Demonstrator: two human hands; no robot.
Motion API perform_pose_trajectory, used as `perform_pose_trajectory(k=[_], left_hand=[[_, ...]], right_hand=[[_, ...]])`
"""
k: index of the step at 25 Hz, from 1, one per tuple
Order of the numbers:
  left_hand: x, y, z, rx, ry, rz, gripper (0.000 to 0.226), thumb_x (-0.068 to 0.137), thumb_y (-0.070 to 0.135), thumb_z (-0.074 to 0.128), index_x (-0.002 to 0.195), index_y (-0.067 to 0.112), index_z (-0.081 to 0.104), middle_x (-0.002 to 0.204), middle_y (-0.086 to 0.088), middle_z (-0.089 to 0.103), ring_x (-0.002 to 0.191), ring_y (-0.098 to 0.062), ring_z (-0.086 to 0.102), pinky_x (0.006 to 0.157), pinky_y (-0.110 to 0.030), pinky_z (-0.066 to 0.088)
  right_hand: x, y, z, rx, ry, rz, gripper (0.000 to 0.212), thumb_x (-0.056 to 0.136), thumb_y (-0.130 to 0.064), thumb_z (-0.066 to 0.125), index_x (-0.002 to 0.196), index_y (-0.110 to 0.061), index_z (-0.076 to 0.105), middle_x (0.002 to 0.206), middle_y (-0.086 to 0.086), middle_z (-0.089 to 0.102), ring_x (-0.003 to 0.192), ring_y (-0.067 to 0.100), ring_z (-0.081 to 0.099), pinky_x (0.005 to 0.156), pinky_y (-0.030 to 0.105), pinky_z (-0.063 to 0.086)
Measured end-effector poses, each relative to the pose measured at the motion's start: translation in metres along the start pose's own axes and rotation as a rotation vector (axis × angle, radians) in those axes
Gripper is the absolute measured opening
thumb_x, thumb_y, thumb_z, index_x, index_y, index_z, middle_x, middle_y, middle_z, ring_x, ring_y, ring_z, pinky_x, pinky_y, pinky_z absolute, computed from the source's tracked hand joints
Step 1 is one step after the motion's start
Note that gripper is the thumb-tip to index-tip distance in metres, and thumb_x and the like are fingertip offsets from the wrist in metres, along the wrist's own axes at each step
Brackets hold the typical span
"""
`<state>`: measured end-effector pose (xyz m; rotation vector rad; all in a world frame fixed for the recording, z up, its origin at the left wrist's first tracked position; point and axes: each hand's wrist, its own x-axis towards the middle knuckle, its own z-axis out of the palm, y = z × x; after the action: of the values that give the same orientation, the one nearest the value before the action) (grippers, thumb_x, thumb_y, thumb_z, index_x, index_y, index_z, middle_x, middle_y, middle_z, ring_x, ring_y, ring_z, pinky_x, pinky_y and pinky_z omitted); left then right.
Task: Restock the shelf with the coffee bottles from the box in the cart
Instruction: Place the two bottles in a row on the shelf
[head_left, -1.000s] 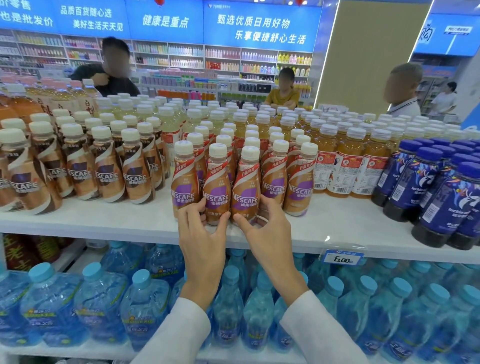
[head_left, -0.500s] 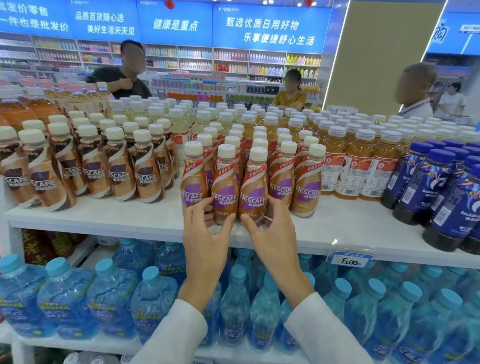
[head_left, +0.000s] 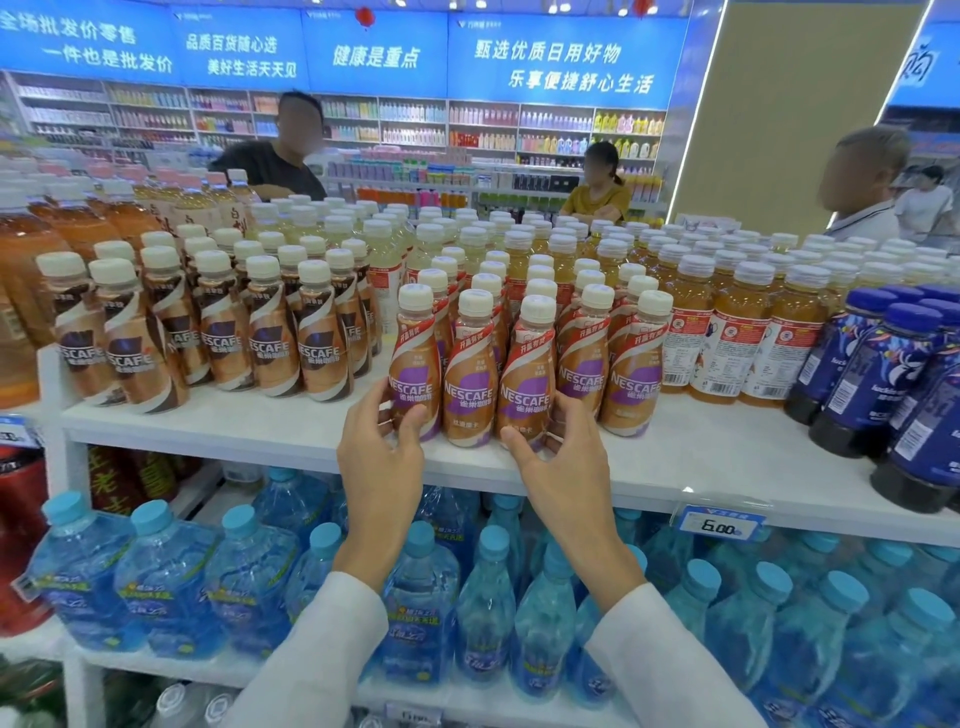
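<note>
Several purple-labelled Nescafe coffee bottles with white caps stand in rows on the white shelf. My left hand curls its thumb and fingers round the base of the front left bottle. My right hand curls round the base of the third front bottle. One bottle stands between them, untouched. Both held bottles stand upright on the shelf near its front edge. The box and the cart are out of view.
Brown-labelled Nescafe bottles stand to the left, amber tea bottles and dark blue bottles to the right. Blue water bottles fill the shelf below. A price tag hangs on the shelf edge. Three people stand beyond the display.
My view has moved closer and slightly left. Both hands have stayed at the bases of the front bottles, their fingers spreading a little wider around them.
</note>
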<state>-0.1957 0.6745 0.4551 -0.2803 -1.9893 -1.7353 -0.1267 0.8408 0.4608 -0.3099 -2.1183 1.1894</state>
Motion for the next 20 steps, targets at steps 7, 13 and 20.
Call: perform_pose_trajectory(k=[7,13,20], left_hand=[[-0.009,0.004,-0.005,0.021,-0.033,-0.064,0.06,0.094,0.035,0.072,0.148,0.024,0.049,0.141,0.006,0.058,0.122,-0.011,0.058,0.103,-0.03,0.048],[-0.069,-0.004,-0.048,0.13,0.046,-0.073,0.041,0.095,0.037,0.069,0.134,0.027,0.062,0.124,0.018,0.064,0.112,0.003,0.061,0.091,-0.012,0.05],[-0.19,-0.046,-0.17,0.359,0.204,-0.343,0.04,0.099,0.044,0.06,0.136,0.03,0.06,0.128,0.022,0.063,0.118,0.007,0.057,0.1,-0.027,0.052]], right_hand=[[-0.001,-0.008,-0.005,0.005,-0.06,0.062,0.073,0.09,-0.043,0.073,0.15,-0.023,0.037,0.148,-0.004,0.047,0.134,0.016,0.049,0.111,0.043,0.046],[-0.061,-0.012,-0.007,0.122,-0.024,-0.076,0.055,0.096,-0.035,0.067,0.146,-0.033,0.043,0.139,-0.02,0.045,0.126,0.002,0.049,0.103,0.017,0.042],[-0.18,0.004,0.058,0.319,-0.432,0.003,0.036,0.093,-0.03,0.069,0.128,-0.032,0.063,0.128,-0.015,0.062,0.12,0.006,0.059,0.104,0.033,0.046]])
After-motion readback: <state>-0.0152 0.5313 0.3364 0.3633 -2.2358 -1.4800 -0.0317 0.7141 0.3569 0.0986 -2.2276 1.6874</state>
